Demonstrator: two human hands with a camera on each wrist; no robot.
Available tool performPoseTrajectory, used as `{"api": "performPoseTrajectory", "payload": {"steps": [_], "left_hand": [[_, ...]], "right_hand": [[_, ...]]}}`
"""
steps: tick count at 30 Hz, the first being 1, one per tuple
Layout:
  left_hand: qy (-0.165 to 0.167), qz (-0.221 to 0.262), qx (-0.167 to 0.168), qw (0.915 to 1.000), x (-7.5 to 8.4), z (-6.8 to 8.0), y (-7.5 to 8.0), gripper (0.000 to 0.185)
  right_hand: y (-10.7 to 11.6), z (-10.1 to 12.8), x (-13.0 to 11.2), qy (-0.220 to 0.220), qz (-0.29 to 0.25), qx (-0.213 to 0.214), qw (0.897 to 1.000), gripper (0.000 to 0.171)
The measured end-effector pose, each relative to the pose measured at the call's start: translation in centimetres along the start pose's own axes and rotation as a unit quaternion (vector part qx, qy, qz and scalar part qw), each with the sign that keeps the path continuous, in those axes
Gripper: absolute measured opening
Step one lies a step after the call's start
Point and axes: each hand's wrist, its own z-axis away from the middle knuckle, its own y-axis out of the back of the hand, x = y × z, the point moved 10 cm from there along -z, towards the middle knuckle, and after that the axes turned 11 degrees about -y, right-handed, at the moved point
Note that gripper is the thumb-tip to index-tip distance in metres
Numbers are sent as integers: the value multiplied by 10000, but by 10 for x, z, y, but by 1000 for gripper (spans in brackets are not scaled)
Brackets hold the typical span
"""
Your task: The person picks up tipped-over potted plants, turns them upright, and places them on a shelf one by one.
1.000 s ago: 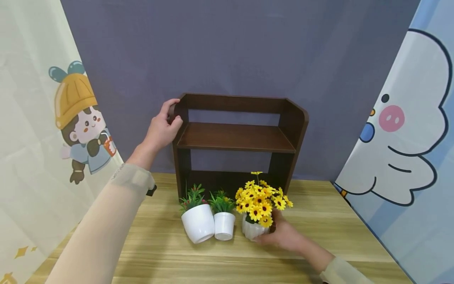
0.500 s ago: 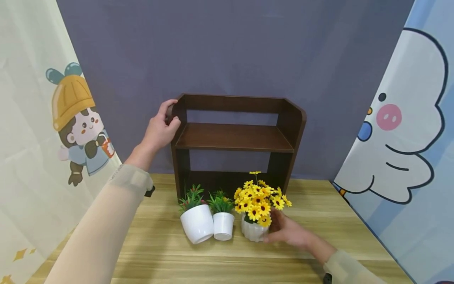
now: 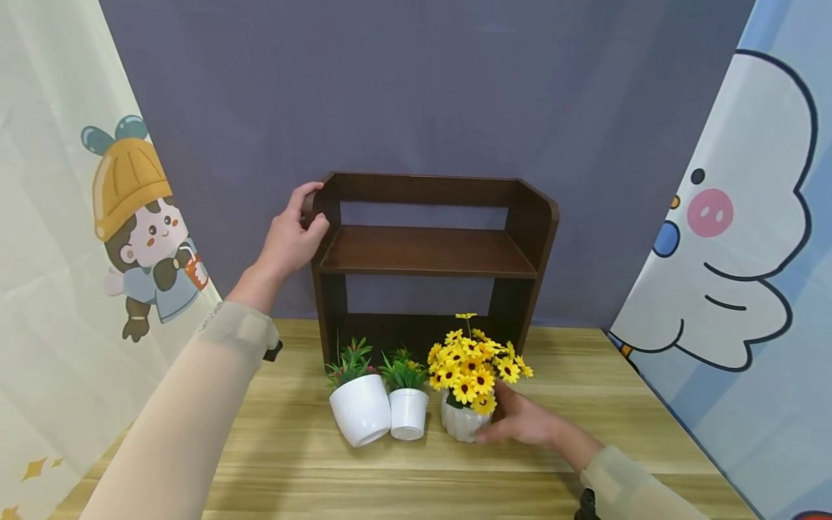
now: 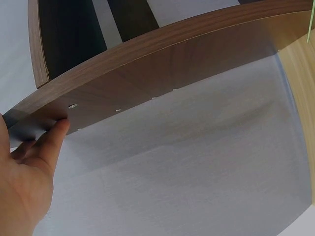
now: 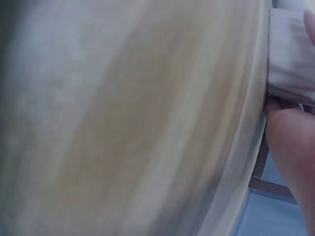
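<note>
Head view: left fingers (image 3: pixel 302 195) pinch the shelf (image 3: pixel 429 249), right fingers (image 3: pixel 495 433) the flowerpot (image 3: pixel 461 425), whose top-heavy blooms (image 3: pixel 469 370) might tip it.

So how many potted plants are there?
3: the tilted white pot at left, the smaller white pot in the middle, the yellow-flowered pot held by the right hand.

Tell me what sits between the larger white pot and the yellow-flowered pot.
The smaller white pot, planted with greenery, sits between the larger white pot and the yellow-flowered pot, in the head view.
</note>
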Motion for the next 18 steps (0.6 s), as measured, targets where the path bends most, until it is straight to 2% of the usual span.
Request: {"api": "performPoseTrajectory", "payload": {"steps": [18], "left_hand": [[-10, -14, -12, 10000, -1, 0, -1, 59]], "right_hand": [[-1, -4, 5, -299, 114, 350, 9989, 132]]}}
